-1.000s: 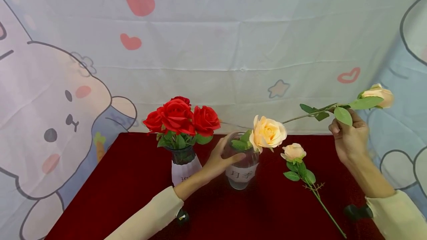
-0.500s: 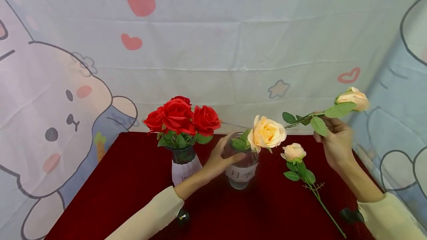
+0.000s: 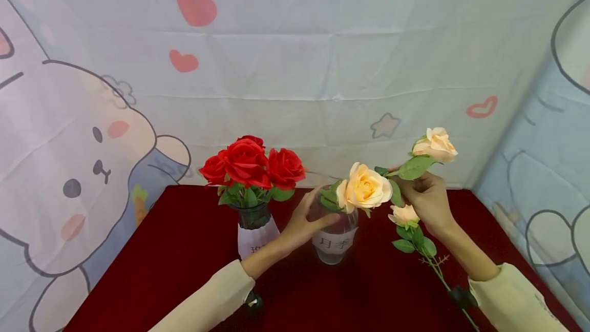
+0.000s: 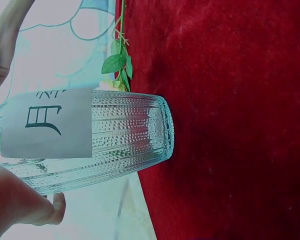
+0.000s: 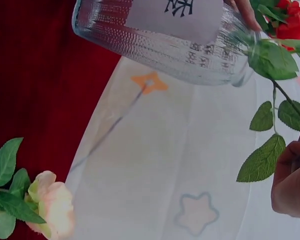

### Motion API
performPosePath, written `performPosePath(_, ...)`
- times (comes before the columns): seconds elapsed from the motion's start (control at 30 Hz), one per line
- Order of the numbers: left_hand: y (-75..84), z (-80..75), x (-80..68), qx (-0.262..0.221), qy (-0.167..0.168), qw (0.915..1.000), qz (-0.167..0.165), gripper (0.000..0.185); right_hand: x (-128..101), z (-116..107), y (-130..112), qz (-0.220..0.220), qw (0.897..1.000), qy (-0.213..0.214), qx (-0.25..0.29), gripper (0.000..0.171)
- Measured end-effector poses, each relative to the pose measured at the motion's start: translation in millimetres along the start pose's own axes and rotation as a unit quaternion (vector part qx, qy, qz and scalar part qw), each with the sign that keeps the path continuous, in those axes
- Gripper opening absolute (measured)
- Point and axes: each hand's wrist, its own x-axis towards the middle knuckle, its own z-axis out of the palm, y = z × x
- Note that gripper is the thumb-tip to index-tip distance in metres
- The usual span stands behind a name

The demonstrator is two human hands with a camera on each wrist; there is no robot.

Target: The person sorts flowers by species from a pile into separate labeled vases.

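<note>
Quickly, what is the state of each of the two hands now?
Left hand: grips the clear ribbed glass vase with a white label.
Right hand: holds the peach rose stem with green leaves.

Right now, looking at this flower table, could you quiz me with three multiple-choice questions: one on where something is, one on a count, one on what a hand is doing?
1. Where does the loose peach rose lie?
A. on the red cloth
B. in the red-rose vase
C. on the floor

2. How many vases stand there?
A. one
B. two
C. four

3. What is the right hand doing?
A. resting flat
B. holding a rose stem
C. lifting a vase

A: the loose peach rose lies on the red cloth.
B: the red-rose vase and the glass vase, gripped by the left hand.
B: the right hand grips the rose stem.
</note>
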Motion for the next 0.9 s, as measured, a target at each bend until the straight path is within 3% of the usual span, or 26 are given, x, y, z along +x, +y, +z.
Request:
performPosePath(0.33, -0.1, -0.5, -0.4, 0.006, -0.002, 0.9999, -0.009, 0.083, -4.5, 14.9, 11.0, -0.038, 0.996, -0.075, -0.037, 0.052)
performPosePath(0.63, -0.5, 0.0, 0.6, 0.009, 0.001, 1.0, -0.002, 0.083, -3.3, 26.3, 11.4, 0.006, 0.986, -0.118, -0.114, 0.011)
performPosePath(0.9, -2.4, 0.4, 1.3, 0.013, 0.006, 0.9999, 0.008, 0.083, 1.3, 34.2, 18.6, 0.047, 0.984, -0.116, -0.126, 0.008)
